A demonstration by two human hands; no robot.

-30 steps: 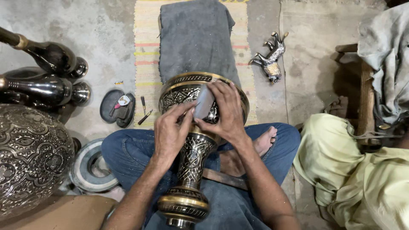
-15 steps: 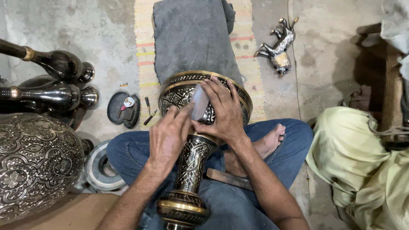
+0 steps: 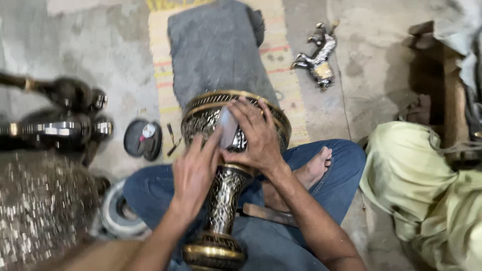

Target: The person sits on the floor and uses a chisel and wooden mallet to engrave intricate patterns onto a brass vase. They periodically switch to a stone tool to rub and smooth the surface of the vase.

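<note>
An engraved black and brass vase (image 3: 221, 200) lies across my lap, its wide bowl pointing away from me and its foot toward me. My left hand (image 3: 193, 173) and my right hand (image 3: 256, 138) both press a small grey pad (image 3: 228, 128) against the upper side of the bowl. The right hand's fingers spread over the bowl's rim. My crossed legs in blue trousers are under the vase, with a bare foot (image 3: 314, 168) showing at the right.
A grey cloth (image 3: 216, 50) lies on a striped mat ahead. A metal horse figure (image 3: 316, 57) sits at the right. Dark long-necked vases (image 3: 55, 125), a round black tin (image 3: 143, 140), a large engraved vessel (image 3: 45, 211) and a ring (image 3: 118, 216) are left. Another person's pale green garment (image 3: 427, 190) is right.
The view has shifted and blurred slightly. Both hands stay on the bowl with the pad, moving it a little over the surface.
</note>
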